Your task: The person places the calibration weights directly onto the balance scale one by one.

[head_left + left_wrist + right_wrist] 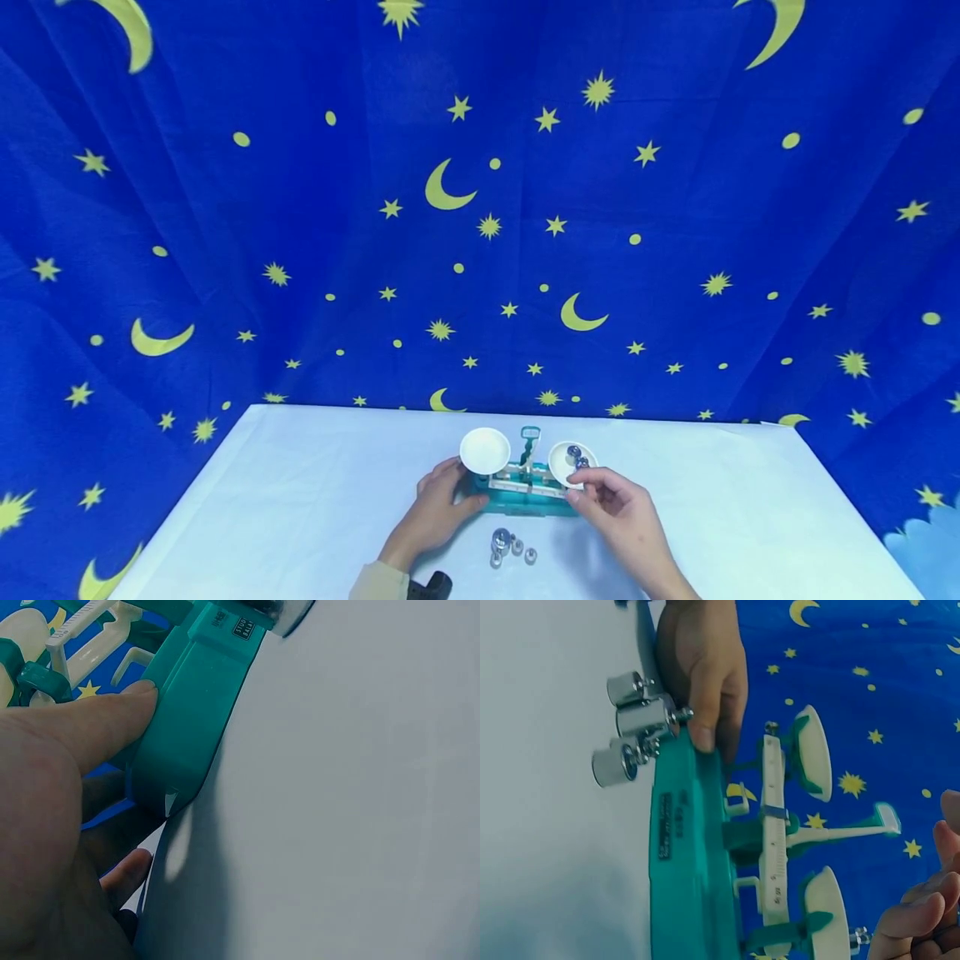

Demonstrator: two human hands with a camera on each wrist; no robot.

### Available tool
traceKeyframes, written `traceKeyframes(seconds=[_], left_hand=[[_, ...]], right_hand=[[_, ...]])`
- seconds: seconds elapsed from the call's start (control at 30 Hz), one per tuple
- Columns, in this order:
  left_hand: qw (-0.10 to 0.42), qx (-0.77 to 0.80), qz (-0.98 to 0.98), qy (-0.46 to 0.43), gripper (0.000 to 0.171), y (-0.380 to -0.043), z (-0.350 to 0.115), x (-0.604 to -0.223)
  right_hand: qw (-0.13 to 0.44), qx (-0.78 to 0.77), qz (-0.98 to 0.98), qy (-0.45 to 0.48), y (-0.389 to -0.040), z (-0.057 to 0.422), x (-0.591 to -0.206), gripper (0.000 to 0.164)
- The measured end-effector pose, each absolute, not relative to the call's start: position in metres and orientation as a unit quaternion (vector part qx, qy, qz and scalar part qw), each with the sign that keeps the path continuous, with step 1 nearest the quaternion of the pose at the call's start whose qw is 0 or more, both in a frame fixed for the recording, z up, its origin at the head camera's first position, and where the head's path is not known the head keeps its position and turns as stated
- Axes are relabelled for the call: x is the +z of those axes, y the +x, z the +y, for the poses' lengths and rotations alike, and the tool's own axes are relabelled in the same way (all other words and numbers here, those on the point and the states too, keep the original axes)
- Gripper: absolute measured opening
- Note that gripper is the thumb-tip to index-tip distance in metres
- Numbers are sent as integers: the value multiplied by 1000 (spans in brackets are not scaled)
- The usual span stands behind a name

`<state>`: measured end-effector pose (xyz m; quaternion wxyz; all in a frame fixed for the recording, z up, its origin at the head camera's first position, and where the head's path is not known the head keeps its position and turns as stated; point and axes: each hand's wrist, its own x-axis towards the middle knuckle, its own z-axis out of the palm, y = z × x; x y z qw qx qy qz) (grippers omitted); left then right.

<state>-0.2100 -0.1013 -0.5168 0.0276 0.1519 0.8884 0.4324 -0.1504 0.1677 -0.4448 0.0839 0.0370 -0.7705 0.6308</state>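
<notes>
**Left hand (438, 510) grips balance scale (517, 503); right hand (628, 521) at a pan**

The left thumb (120, 720) presses the green base's front while the other fingers curl behind its end, a grip clearest in the left wrist view. The right hand's fingers are loosely bent and parted beside the white right pan (558, 455); whether they touch it is hard to tell. The scale stands at the lower centre of the head view, with metal weights (573, 451) in that pan. The left pan (483, 451) sits higher in that frame. Loose weights (501, 540) stand on the white table (300, 500) below the base.

Only the right wrist view shows the beam's graduations (774, 847) closely; there, the pan's rim hides most of its weights. The left wrist view cuts off the scale at upper left.
</notes>
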Motion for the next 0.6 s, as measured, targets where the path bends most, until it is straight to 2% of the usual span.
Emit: traceKeyframes(seconds=[0.4, 0.6], left_hand=[[21, 431, 888, 159, 72, -209, -101, -515], [14, 431, 887, 163, 71, -209, -102, -520]], right_hand=[[4, 646, -762, 34, -144, 157, -456, 18], [-64, 630, -773, 33, -147, 156, -462, 24]])
